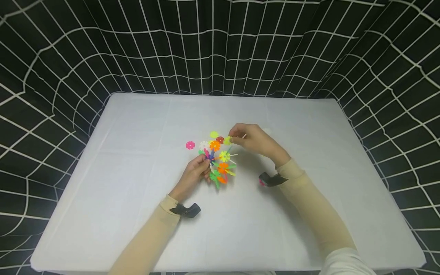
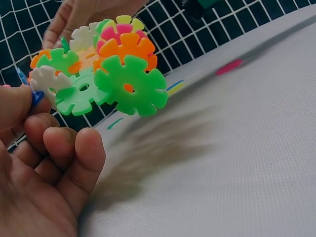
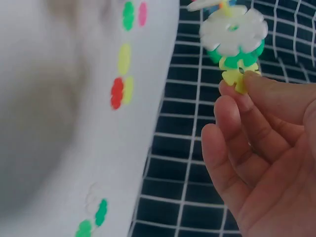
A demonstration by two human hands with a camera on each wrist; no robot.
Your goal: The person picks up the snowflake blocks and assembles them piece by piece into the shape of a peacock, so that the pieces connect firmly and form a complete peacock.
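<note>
Two hands hold one cluster of interlocked colourful plastic snowflake discs [image 1: 218,160] above the white cloth-covered surface [image 1: 137,214]. The left hand [image 1: 196,173] pinches its lower end, probably to steady it; the right hand [image 1: 252,139] pinches a yellow disc [image 3: 236,78] at the top. A loose pink disc [image 1: 190,145] lies near. No writing is readable.

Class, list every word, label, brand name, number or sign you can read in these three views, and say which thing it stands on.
None: no view shows readable writing.
Cluster of plastic snowflake discs, which the left hand and right hand hold: plain colours, no lettering.
Loose pink disc: unmarked.
White table cover: blank.
Black backdrop: only a white grid, no characters.
Wrist straps: no lettering shows.
</note>
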